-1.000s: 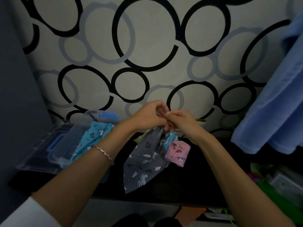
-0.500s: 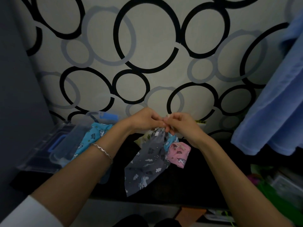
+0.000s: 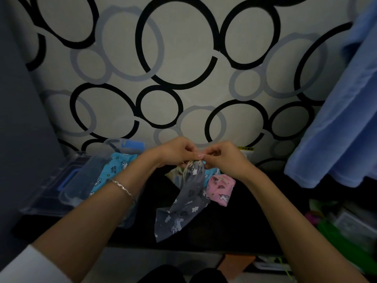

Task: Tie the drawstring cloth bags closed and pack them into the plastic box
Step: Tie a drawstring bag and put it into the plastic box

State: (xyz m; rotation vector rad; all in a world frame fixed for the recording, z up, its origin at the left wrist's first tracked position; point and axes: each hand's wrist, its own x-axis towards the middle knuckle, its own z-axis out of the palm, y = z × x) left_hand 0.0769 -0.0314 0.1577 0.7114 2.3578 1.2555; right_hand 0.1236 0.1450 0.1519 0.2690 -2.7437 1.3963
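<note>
A grey unicorn-print drawstring bag (image 3: 184, 205) hangs from my two hands over the dark table. My left hand (image 3: 176, 151) and my right hand (image 3: 223, 157) meet at its gathered neck, and each pinches the pale drawstring (image 3: 186, 170) there. Behind the grey bag lies a pink unicorn bag (image 3: 221, 189), with a bit of another blue bag beside it. A light blue unicorn bag (image 3: 114, 168) lies in the clear plastic box (image 3: 67, 193) at the left, partly hidden by my left forearm.
The box's clear lid with blue handle (image 3: 124, 144) leans behind the box against the ring-patterned wall. Blue cloth (image 3: 336, 123) hangs at the right. Green and clear items (image 3: 346, 227) crowd the lower right. An orange piece (image 3: 234, 264) lies below the table's front edge.
My hands have stayed together at the bag's neck, fingers shifting slightly on the drawstring. The grey bag hangs much as before.
</note>
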